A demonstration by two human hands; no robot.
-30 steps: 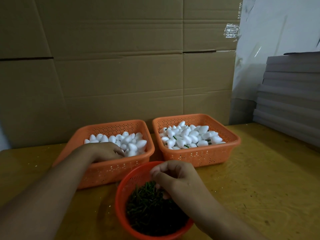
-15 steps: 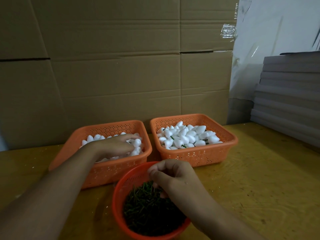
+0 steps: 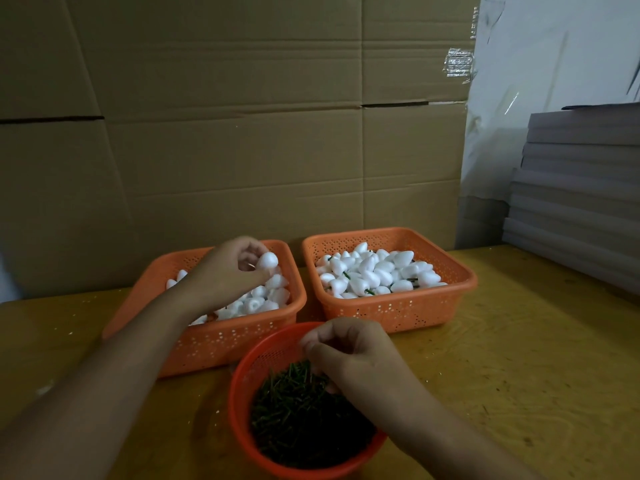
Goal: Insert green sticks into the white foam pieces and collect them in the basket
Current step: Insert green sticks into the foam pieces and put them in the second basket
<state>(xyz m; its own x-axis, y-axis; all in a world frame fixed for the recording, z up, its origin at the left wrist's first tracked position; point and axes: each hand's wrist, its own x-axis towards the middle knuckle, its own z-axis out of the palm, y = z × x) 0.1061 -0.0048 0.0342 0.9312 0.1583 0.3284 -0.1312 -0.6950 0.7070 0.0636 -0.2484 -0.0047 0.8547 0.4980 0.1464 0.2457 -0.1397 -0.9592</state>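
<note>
Right hand (image 3: 349, 355) fingertips hidden; stick grip unclear.

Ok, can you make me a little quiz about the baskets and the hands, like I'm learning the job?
1. True or false: the left hand holds up a white foam piece above the left square basket.
2. Which container holds the green sticks? A) the round red basket B) the right square basket C) the table
3. Fill in: the foam pieces that already have green stems lie in the ____ square basket.

Key: 1. True. 2. A; the right hand reaches into it, fingers curled, though whether it pinches a stick is hidden. 3. right.
</note>
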